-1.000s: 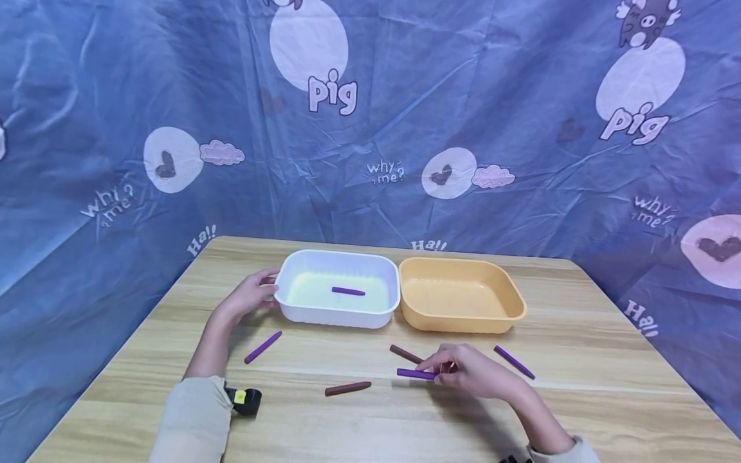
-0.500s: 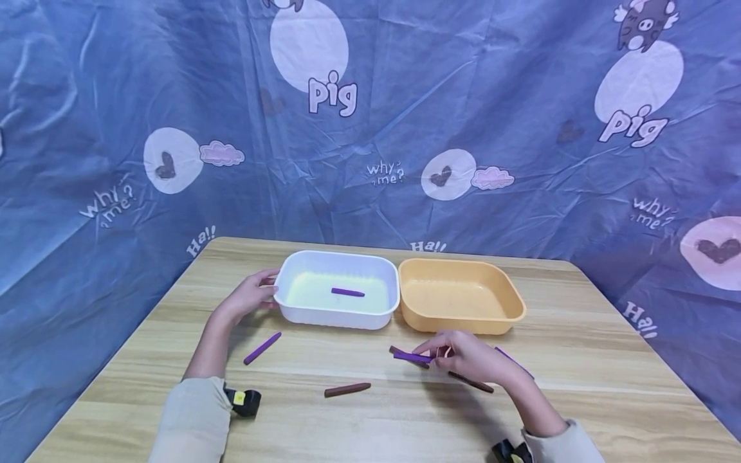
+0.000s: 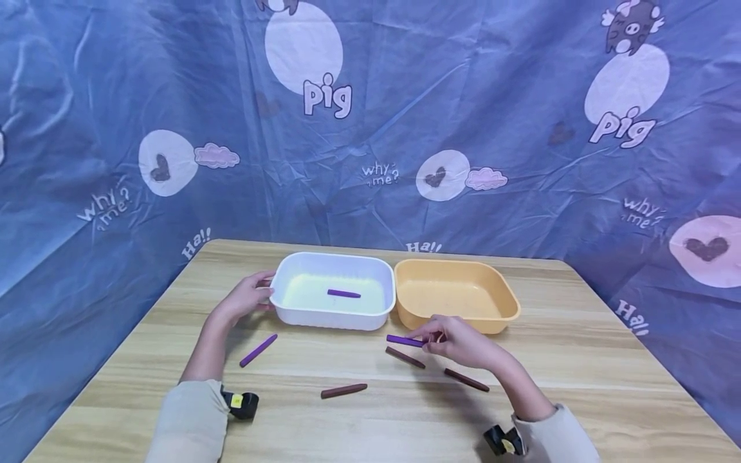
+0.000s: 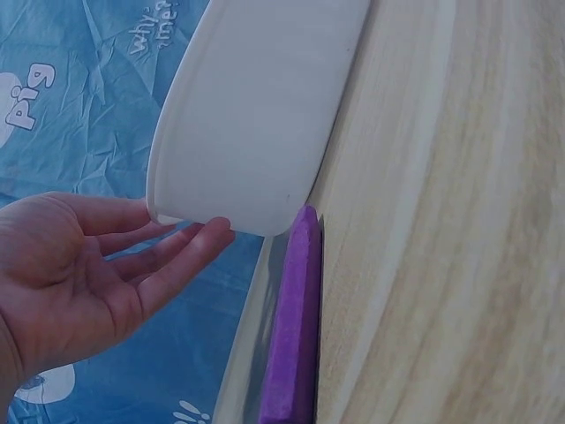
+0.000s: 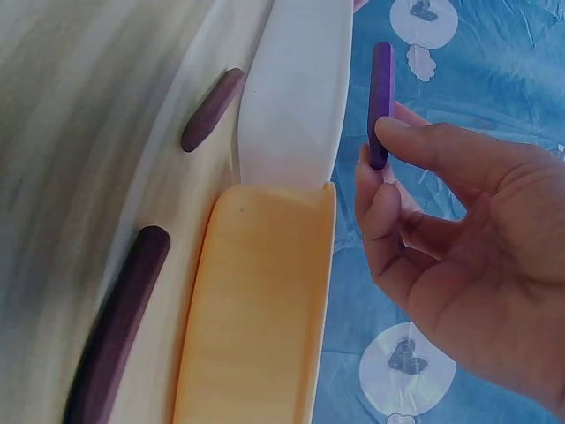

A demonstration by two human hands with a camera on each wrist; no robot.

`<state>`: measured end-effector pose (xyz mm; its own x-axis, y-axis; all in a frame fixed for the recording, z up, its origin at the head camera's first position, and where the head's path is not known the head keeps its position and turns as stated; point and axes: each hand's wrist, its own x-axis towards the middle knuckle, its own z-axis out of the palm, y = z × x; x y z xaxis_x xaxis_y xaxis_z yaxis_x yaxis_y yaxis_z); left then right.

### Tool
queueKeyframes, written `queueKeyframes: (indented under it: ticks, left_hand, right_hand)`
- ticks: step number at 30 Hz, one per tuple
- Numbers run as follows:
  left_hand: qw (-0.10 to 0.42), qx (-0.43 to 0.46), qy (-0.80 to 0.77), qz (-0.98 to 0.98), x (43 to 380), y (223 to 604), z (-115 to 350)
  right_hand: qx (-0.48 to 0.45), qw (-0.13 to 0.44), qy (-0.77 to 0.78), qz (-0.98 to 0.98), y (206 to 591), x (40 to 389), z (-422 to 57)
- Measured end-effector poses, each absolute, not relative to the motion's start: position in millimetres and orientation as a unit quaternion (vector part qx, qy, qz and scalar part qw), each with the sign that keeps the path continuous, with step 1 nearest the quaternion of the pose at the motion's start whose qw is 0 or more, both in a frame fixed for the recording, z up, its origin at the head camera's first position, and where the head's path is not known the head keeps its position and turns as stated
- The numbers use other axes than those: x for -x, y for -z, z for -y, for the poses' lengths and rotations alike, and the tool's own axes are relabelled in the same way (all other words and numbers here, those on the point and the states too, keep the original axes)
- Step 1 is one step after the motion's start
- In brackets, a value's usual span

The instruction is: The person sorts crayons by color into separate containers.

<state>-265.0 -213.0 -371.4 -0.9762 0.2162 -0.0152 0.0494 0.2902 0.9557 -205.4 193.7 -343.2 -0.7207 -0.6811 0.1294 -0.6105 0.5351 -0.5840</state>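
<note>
My left hand (image 3: 246,299) touches the left end of the white basket (image 3: 332,319) with relaxed fingers; in the left wrist view the fingertips (image 4: 216,231) lie against its end wall. My right hand (image 3: 460,342) pinches a purple crayon (image 3: 402,340) between thumb and fingers, above the table in front of the gap between the two baskets. In the right wrist view this crayon (image 5: 382,88) stands apart from the baskets, its lower end at the fingers. Another purple crayon (image 3: 344,293) lies inside the white basket.
An orange basket (image 3: 463,325) stands against the white basket's right side. Three brown crayons lie in front: one at left (image 3: 344,391), one in the middle (image 3: 405,357), one at right (image 3: 466,380). A purple crayon (image 3: 258,350) lies near the left forearm. A patterned blue curtain hangs behind.
My right hand has moved forward and slightly left with the purple crayon, uncovering the middle and right brown crayons. The purple crayon at right is now hidden. My left hand stays at the white basket.
</note>
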Motion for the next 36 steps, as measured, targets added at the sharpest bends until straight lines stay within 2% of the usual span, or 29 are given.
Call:
queueKeyframes:
  ticks: [21, 36]
  left_hand:
    - [0.075, -0.081, -0.585, -0.804, 265, 369, 213]
    - [0.077, -0.079, -0.591, -0.799, 265, 366, 212]
  right_hand:
    - [0.358, 0.006, 0.305, -0.882, 332, 226, -172]
    - [0.352, 0.008, 0.316, -0.881, 321, 242, -157]
